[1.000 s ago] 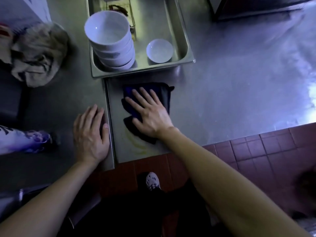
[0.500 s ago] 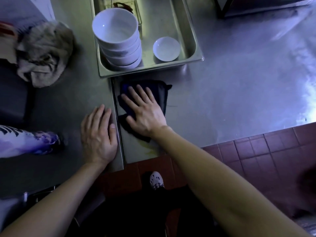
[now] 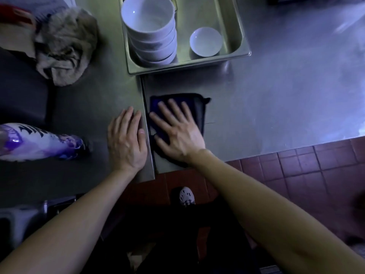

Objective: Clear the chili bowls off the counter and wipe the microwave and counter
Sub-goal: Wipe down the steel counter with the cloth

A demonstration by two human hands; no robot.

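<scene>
The right hand (image 3: 177,133) lies flat with fingers spread, pressing a dark blue cloth (image 3: 197,109) onto the steel table (image 3: 276,86) near its front edge. The left hand (image 3: 126,139) rests flat just beside it, fingers straight and close together, holding nothing. Behind the cloth, a metal pan (image 3: 233,26) on the table holds a stack of white bowls (image 3: 148,26) and one small white dish (image 3: 205,41); to the left are a crumpled grey rag (image 3: 65,46) and a purple-and-white bottle (image 3: 39,143).
</scene>
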